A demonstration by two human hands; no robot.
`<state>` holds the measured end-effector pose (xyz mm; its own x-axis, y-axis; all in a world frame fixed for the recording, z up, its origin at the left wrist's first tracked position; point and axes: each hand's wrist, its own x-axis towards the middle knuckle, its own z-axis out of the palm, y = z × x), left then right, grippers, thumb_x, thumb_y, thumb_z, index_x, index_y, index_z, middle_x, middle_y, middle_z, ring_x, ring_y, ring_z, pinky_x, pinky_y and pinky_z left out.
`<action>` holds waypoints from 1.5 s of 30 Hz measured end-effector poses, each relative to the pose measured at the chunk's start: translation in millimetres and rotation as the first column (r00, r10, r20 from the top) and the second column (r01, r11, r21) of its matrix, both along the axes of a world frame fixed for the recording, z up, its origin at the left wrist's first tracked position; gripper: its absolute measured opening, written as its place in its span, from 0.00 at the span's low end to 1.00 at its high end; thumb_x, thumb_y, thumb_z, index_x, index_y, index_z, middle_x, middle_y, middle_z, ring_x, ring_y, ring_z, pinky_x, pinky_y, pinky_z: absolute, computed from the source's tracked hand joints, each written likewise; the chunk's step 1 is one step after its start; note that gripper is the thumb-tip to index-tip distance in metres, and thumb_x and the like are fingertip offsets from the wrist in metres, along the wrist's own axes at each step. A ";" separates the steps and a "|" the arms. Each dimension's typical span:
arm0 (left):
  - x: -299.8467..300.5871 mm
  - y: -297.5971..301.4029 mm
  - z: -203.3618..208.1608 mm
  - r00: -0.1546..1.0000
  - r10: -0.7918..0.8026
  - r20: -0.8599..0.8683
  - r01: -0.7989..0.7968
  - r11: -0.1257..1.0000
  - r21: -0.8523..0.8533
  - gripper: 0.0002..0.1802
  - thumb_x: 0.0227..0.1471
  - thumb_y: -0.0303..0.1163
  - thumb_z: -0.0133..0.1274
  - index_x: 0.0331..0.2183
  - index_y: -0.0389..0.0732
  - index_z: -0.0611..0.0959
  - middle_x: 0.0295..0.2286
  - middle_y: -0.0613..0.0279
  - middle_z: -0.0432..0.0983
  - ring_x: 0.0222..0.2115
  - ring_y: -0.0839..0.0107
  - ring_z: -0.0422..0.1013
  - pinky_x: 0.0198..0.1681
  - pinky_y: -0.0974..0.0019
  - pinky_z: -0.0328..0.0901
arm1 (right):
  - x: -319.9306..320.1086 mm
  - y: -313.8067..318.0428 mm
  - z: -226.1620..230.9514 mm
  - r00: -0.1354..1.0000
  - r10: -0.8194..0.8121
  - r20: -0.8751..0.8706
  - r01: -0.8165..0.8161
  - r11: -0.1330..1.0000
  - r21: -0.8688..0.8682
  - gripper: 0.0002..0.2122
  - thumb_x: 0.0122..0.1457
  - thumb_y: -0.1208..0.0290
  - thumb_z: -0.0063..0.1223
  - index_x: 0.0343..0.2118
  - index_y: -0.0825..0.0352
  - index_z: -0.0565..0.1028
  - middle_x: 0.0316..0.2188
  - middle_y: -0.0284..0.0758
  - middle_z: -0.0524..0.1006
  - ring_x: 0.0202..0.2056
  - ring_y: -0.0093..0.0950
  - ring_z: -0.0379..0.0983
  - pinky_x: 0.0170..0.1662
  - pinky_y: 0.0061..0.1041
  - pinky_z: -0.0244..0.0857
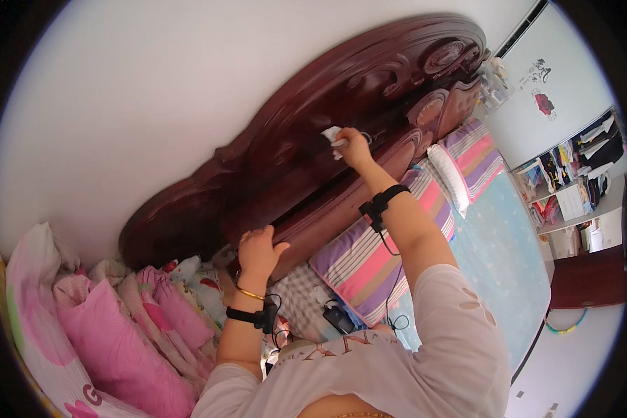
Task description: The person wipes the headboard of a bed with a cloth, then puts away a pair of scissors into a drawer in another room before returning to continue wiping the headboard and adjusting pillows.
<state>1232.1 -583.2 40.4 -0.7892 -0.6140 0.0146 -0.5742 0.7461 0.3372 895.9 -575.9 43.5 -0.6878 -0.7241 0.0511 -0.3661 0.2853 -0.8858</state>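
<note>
One shirt (369, 369) faces one headboard (285, 143), left hand (259, 253) splayed beside it, right hand (356, 149) grasping one cloth (330, 134).

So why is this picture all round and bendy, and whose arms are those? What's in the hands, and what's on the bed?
No robot here, just a person. The camera sits on their head, looking down through a very wide lens, so straight things look bent. The right hand holds a crumpled white cloth or tissue by the dark red headboard. The left hand is open near the headboard's lower part, seemingly holding nothing. Both wrists wear black straps. Striped pillows lie on the light blue sheet, and pink bedding is piled at left.
</note>
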 end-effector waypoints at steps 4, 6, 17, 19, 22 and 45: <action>-31.3 14.1 -5.1 0.994 -0.007 0.113 0.014 0.998 -0.058 0.19 0.42 0.44 0.56 0.31 0.41 0.71 0.27 0.56 0.73 0.31 0.61 0.70 0.38 0.61 0.63 | -64.0 1.4 7.7 0.827 -0.079 -0.556 0.266 0.927 0.263 0.10 0.41 0.80 0.54 0.30 0.62 0.74 0.33 0.43 0.73 0.37 0.42 0.71 0.39 0.35 0.66; -40.2 19.9 -3.1 0.995 -0.009 0.099 0.015 0.999 -0.051 0.19 0.42 0.43 0.56 0.31 0.41 0.71 0.27 0.56 0.72 0.31 0.60 0.70 0.38 0.61 0.63 | -125.4 11.0 -5.5 0.817 -0.153 -0.556 0.367 0.882 0.296 0.07 0.44 0.75 0.54 0.29 0.64 0.73 0.30 0.43 0.75 0.35 0.43 0.72 0.38 0.36 0.66; -33.2 3.7 -7.5 0.984 0.107 0.143 -0.104 0.994 -0.029 0.16 0.41 0.42 0.56 0.27 0.42 0.70 0.25 0.59 0.69 0.29 0.61 0.69 0.36 0.61 0.63 | -210.6 -30.3 -70.3 0.879 0.035 -0.476 0.314 0.710 0.631 0.15 0.44 0.71 0.55 0.38 0.66 0.75 0.39 0.43 0.75 0.42 0.39 0.72 0.45 0.33 0.66; -38.1 2.1 -7.2 0.989 0.066 0.134 -0.064 0.998 -0.023 0.18 0.44 0.42 0.55 0.30 0.38 0.72 0.25 0.53 0.70 0.27 0.58 0.69 0.33 0.58 0.64 | -224.0 -32.4 -70.1 0.896 -0.029 -0.443 0.375 0.583 0.721 0.16 0.46 0.67 0.53 0.40 0.63 0.75 0.41 0.39 0.74 0.43 0.36 0.71 0.46 0.31 0.65; -45.7 -3.4 -6.7 0.993 0.055 0.105 -0.057 0.998 0.015 0.18 0.44 0.42 0.54 0.30 0.38 0.71 0.25 0.53 0.70 0.27 0.57 0.69 0.34 0.58 0.63 | -265.5 -30.0 -86.2 0.955 0.030 -0.296 0.274 0.299 0.914 0.15 0.50 0.77 0.50 0.43 0.64 0.73 0.44 0.38 0.73 0.43 0.39 0.71 0.42 0.33 0.68; -26.7 -12.8 -10.0 0.979 0.145 0.145 -0.151 0.988 0.036 0.18 0.43 0.41 0.55 0.32 0.39 0.72 0.26 0.56 0.70 0.28 0.59 0.69 0.33 0.60 0.63 | -215.9 -73.6 -139.5 0.762 0.645 0.057 -0.365 0.355 0.861 0.25 0.36 0.73 0.56 0.44 0.65 0.72 0.36 0.39 0.76 0.32 0.35 0.73 0.34 0.30 0.67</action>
<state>1205.3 -596.0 30.4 -0.6816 -0.7216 -0.1216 -0.7214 0.6347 0.2770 680.0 -649.6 -96.0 -0.2328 -0.7348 -0.6371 -0.8568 0.4648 -0.2231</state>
